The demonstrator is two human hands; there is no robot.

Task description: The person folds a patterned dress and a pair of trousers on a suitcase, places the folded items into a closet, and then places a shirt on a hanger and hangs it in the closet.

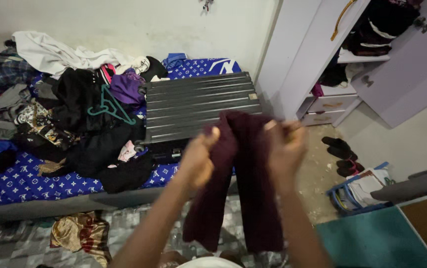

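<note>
I hold a dark maroon garment (pixel 247 188) up in front of me with both hands, its two long halves hanging down toward the floor. My left hand (pixel 198 160) grips its upper left edge and my right hand (pixel 285 147) grips its upper right edge. Just behind the garment, a closed dark grey ribbed suitcase (pixel 198 101) lies flat on the bed.
A bed with a blue patterned sheet (pixel 25 183) holds a heap of clothes (pixel 74 109) and a teal hanger (pixel 108 105). An open lilac wardrobe (pixel 322 54) stands at the right, dark shoes (pixel 341 151) and a blue basket (pixel 360 193) on the floor. A gold cloth (pixel 82 233) lies below the bed.
</note>
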